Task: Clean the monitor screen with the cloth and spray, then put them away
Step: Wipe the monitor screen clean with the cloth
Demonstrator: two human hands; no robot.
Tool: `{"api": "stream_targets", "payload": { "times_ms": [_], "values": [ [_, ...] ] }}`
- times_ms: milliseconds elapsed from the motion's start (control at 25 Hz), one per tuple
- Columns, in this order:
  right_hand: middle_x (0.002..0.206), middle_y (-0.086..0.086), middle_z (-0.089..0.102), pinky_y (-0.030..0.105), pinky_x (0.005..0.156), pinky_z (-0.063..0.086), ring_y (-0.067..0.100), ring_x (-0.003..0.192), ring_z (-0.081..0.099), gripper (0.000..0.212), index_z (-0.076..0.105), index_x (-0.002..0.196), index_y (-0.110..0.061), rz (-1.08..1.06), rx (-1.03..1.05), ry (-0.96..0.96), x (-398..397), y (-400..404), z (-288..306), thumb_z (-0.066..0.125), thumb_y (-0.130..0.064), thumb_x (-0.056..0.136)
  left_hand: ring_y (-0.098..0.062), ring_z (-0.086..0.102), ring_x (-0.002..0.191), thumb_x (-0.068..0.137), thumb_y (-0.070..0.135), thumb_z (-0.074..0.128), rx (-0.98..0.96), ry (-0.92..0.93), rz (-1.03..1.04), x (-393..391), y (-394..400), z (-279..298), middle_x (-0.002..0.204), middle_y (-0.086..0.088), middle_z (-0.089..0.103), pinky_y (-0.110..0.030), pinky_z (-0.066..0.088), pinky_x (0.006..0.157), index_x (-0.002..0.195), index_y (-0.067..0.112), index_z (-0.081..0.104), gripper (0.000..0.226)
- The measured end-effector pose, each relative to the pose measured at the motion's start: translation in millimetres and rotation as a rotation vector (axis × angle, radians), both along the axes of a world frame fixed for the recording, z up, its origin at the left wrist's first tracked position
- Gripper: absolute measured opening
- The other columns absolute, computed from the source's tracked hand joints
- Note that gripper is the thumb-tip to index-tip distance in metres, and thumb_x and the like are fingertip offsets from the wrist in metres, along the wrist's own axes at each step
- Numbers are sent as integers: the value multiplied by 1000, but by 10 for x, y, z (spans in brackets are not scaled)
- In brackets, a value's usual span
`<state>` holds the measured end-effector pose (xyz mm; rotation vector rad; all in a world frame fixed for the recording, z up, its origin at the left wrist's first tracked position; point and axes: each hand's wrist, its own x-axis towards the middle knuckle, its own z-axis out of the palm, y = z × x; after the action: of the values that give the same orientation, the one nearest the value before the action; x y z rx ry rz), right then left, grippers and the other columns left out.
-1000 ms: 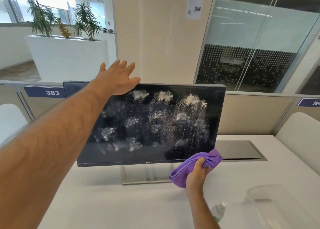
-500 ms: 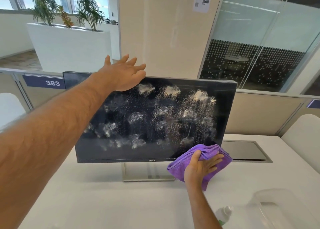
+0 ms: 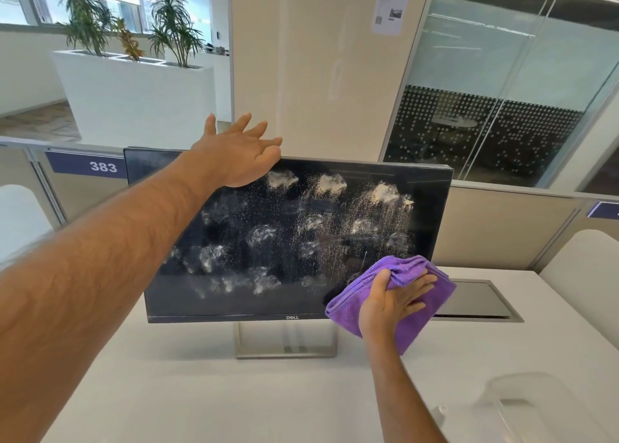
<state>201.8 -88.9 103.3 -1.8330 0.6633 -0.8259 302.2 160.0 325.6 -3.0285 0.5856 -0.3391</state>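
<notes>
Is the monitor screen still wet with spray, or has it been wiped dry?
Still wet. The monitor screen is covered in white foam blotches and droplet streaks; the right hand presses the purple cloth only at its lower right corner.

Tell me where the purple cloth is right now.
In the head view, the cloth is low and right of centre, pressed by the right hand against the monitor's lower right corner, above the white desk.
</notes>
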Motion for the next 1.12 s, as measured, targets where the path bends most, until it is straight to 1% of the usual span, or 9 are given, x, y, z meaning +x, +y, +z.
{"api": "stream_targets", "payload": {
  "times_ms": [160, 280, 400, 640, 840, 1120],
  "values": [
    [165, 7, -17, 45, 120, -17, 18, 152, -16, 96, -12, 155, -8, 11, -42, -30, 46, -20, 140, 17, -64, 83, -20, -7, 155, 94, 55, 1, 5, 1, 3, 5, -2, 2, 169, 6, 3, -66, -8, 118, 156, 40, 21, 67],
    [165, 8, -15, 46, 119, -18, 20, 152, -16, 85, -12, 155, -9, 12, -98, -33, 97, -32, 277, 23, -54, 91, -20, -7, 155, 91, 57, -1, 7, -3, -1, 2, -3, -1, 169, 5, 3, -66, -7, 118, 156, 40, 22, 71],
    [166, 8, -14, 48, 120, -18, 21, 153, -15, 80, -13, 155, -12, 14, -162, -47, 159, -62, 441, 25, -48, 94, -21, -7, 155, 90, 57, -1, 11, -4, -3, -1, -2, 5, 169, 5, 3, -66, -7, 118, 156, 40, 22, 72],
    [165, 8, -16, 53, 120, -17, 21, 152, -17, 81, -15, 155, -10, 49, -286, -70, 270, -170, 752, 26, -48, 95, -20, -7, 155, 89, 57, -3, 18, 0, -1, 1, 1, 6, 169, 5, 3, -65, -8, 118, 157, 39, 22, 75],
    [165, 8, -19, 52, 117, -21, 21, 151, -20, 79, -14, 156, -11, 77, -449, -72, 352, -311, 936, 25, -49, 98, -21, -6, 155, 89, 57, -3, 21, -3, -1, 1, -11, 1, 169, 5, 6, -65, -7, 118, 157, 38, 23, 75],
    [166, 8, -15, 55, 118, -19, 21, 152, -18, 80, -12, 156, -10, 101, -525, -103, 391, -402, 1098, 26, -50, 98, -21, -5, 155, 88, 57, -4, 14, 6, 3, -8, -11, 5, 168, 7, 8, -65, -7, 119, 157, 39, 22, 76]
  ]
}}
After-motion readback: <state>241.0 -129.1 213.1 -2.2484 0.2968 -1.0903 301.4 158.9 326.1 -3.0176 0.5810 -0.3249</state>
